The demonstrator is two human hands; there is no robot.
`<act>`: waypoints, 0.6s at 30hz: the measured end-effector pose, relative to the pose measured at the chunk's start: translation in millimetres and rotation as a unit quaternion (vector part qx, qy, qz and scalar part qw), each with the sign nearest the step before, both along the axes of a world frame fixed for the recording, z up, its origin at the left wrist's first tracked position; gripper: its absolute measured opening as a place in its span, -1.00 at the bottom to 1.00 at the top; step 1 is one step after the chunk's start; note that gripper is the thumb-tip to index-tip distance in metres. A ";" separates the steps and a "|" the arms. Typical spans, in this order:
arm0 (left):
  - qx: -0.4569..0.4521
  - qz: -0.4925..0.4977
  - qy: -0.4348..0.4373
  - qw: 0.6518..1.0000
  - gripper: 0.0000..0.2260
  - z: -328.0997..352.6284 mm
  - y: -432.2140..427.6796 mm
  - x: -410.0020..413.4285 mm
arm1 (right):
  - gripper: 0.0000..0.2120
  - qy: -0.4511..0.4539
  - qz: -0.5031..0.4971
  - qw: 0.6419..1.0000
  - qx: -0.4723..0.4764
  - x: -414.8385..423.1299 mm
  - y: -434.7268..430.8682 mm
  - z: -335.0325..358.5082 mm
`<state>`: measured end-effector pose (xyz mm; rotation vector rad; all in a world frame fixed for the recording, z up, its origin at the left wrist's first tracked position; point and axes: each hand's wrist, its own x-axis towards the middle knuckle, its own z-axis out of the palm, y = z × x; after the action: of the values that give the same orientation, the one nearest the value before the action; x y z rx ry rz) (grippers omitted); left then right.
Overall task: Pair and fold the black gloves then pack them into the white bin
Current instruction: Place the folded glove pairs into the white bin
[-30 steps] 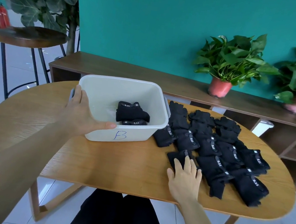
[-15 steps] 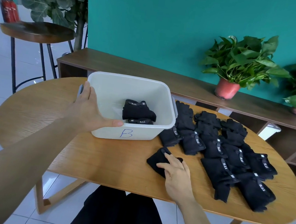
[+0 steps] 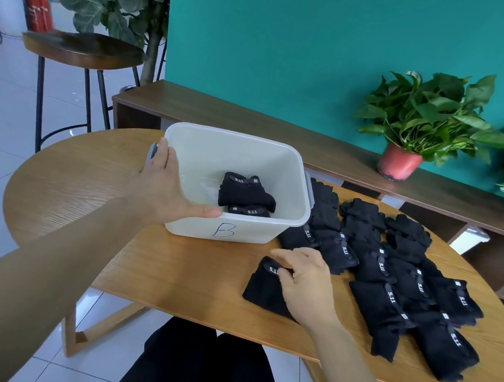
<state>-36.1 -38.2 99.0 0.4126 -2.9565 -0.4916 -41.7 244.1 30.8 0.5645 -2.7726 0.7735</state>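
Two folded black gloves (image 3: 245, 194) lie in the smooth, round-cornered white bin (image 3: 257, 235) at centre frame; our left hand (image 3: 164, 190) clasps its near-left corner, thumb along the rim. Lower centre, our right hand (image 3: 306, 285) pinches a soft folded bundle (image 3: 262, 290) on the oval wood-grain table (image 3: 166, 271).
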 end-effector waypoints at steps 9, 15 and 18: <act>-0.006 0.002 -0.003 1.000 0.46 -0.8 -2.0 -2.1 | -0.44 -0.222 0.009 0.952 0.211 -12.5 -21.9 -4.7; -0.010 0.005 0.000 1.000 0.45 -1.6 -2.1 -3.4 | -0.48 -0.248 0.031 0.942 0.222 -18.7 -26.0 -1.7; -0.010 0.005 0.002 1.000 0.45 -0.9 -1.3 -3.9 | -0.48 -0.263 0.047 0.935 0.231 -22.2 -26.5 1.6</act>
<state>-40.0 -39.5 98.1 0.4233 -2.9520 -0.4617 -63.9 217.6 32.4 0.6484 -3.4856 0.3027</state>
